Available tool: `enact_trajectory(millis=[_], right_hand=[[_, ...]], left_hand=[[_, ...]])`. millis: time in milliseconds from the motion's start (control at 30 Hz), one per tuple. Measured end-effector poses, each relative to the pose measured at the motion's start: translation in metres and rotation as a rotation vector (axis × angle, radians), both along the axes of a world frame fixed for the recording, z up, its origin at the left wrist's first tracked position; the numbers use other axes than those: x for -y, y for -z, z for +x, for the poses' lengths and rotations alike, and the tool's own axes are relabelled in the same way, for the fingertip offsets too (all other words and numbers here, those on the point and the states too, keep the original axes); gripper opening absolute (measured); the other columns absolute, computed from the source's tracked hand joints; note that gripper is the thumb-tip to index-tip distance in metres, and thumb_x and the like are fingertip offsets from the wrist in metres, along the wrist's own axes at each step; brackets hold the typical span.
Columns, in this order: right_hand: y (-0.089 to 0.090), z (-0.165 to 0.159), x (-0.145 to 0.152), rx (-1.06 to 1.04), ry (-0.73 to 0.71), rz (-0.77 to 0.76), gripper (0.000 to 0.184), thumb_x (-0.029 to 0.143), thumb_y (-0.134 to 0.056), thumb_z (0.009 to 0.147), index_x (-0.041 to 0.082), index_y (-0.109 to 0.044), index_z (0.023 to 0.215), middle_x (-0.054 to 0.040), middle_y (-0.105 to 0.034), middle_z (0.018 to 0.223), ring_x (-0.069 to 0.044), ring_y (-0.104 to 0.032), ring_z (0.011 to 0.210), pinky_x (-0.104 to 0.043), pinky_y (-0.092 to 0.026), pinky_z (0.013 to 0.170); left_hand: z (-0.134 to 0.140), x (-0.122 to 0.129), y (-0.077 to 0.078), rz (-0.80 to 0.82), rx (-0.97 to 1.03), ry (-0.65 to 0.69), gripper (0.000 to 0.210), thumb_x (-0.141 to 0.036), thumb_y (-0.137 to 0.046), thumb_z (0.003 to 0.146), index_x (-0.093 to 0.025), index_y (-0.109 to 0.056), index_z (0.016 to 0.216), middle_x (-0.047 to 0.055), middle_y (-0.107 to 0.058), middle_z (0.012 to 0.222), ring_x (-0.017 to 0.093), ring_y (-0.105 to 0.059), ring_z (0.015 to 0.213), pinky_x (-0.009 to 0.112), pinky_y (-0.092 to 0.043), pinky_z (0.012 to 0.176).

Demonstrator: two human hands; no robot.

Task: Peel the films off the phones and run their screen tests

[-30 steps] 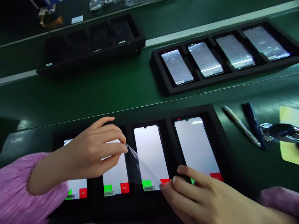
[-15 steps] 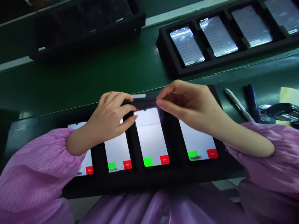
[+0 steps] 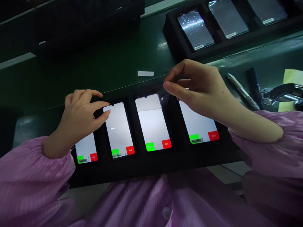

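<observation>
Several phones lie in a black tray [image 3: 151, 164], with white screens bearing green Pass and red Fail boxes. Over the top of the third phone [image 3: 153, 126] hangs a clear plastic film [image 3: 149, 105]; its lower edge crosses the screen. My right hand [image 3: 196, 85] pinches the film's upper right corner between thumb and forefinger, partly covering the rightmost phone [image 3: 201, 121]. My left hand [image 3: 81, 115] has its fingers apart, thumb and forefinger at the top left corner of the second phone [image 3: 119, 129]. Behind my left wrist, the leftmost phone [image 3: 86, 148] is partly hidden.
Another black tray [image 3: 175, 41] with several phones stands at the back right. A dark tray [image 3: 90, 34] sits at the back left. A white strip [image 3: 145, 73] lies on the green bench. Pens [image 3: 242, 91], a metal clip-like object [image 3: 284, 94] and yellow paper [image 3: 293, 77] are at the right.
My left hand has moved left, from the third phone's top corner to the second phone's. My right hand stays pinched, and the film sits above the third phone. The view has shifted slightly.
</observation>
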State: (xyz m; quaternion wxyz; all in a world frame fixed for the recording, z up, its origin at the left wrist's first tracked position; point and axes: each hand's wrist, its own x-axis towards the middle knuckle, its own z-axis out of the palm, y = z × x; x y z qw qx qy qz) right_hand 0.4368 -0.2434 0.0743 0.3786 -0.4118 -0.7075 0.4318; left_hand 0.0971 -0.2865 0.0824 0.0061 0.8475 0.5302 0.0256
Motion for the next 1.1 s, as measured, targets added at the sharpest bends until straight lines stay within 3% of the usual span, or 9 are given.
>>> enact_trajectory(millis=[167, 300, 500, 700, 867, 1000, 1100], right_hand=[[0.004, -0.001, 0.009, -0.008, 0.016, 0.048, 0.009, 0.025, -0.072, 0.095, 0.024, -0.064, 0.09, 0.0023, -0.066, 0.091, -0.01, -0.057, 0.073, -0.029, -0.05, 0.066], [0.003, -0.003, 0.014, -0.011, 0.019, 0.039, 0.011, 0.027, -0.074, 0.094, 0.025, -0.064, 0.089, 0.0011, -0.067, 0.092, -0.012, -0.059, 0.072, -0.031, -0.05, 0.063], [0.001, -0.003, 0.021, -0.04, 0.002, -0.054, 0.013, 0.03, -0.075, 0.095, 0.025, -0.063, 0.093, -0.0001, -0.067, 0.096, -0.011, -0.06, 0.069, -0.026, -0.055, 0.052], [0.001, -0.002, 0.027, -0.023, -0.015, -0.06, 0.013, 0.031, -0.073, 0.096, 0.024, -0.062, 0.093, -0.0005, -0.065, 0.094, -0.011, -0.062, 0.073, -0.025, -0.057, 0.055], [-0.001, 0.0, 0.037, 0.024, -0.012, -0.061, 0.01, 0.029, -0.07, 0.098, 0.024, -0.062, 0.097, 0.0018, -0.065, 0.094, -0.01, -0.064, 0.067, -0.028, -0.055, 0.055], [0.003, -0.001, 0.055, 0.145, -0.079, 0.073, 0.007, 0.02, -0.065, 0.1, 0.022, -0.06, 0.104, 0.0024, -0.07, 0.098, -0.01, -0.07, 0.081, -0.023, -0.058, 0.067], [0.012, -0.005, 0.07, 0.26, -0.151, 0.211, 0.023, 0.014, -0.065, 0.098, 0.019, -0.055, 0.118, -0.0031, -0.071, 0.116, -0.016, -0.072, 0.1, -0.027, -0.061, 0.08]], left_hand=[[0.002, -0.001, -0.001, 0.045, 0.038, -0.023, 0.03, -0.04, -0.058, 0.102, -0.021, -0.081, 0.102, 0.009, -0.07, 0.119, 0.037, -0.058, 0.122, 0.065, -0.045, 0.104], [0.005, 0.005, 0.001, 0.06, 0.108, -0.03, 0.022, -0.033, -0.062, 0.101, -0.021, -0.079, 0.095, 0.007, -0.076, 0.108, 0.03, -0.065, 0.111, 0.056, -0.049, 0.099], [0.008, 0.028, -0.006, 0.099, 0.239, 0.036, 0.01, -0.026, -0.065, 0.098, -0.024, -0.074, 0.094, -0.003, -0.079, 0.094, 0.017, -0.073, 0.093, 0.035, -0.055, 0.086], [0.01, 0.053, -0.019, 0.016, 0.31, -0.044, 0.009, -0.03, -0.066, 0.098, -0.028, -0.075, 0.095, -0.006, -0.079, 0.094, 0.014, -0.074, 0.089, 0.034, -0.058, 0.09], [0.001, 0.066, -0.023, -0.052, 0.277, -0.086, 0.012, -0.038, -0.063, 0.1, -0.034, -0.074, 0.1, -0.01, -0.079, 0.098, 0.011, -0.073, 0.092, 0.025, -0.056, 0.069], [-0.004, 0.071, -0.024, -0.078, 0.242, 0.001, 0.012, -0.035, -0.063, 0.101, -0.034, -0.072, 0.108, -0.009, -0.078, 0.104, 0.009, -0.072, 0.099, 0.022, -0.057, 0.068], [0.002, 0.072, -0.026, -0.058, 0.3, 0.036, 0.009, -0.028, -0.062, 0.102, -0.03, -0.071, 0.105, -0.007, -0.078, 0.099, 0.01, -0.073, 0.098, 0.024, -0.058, 0.084]])
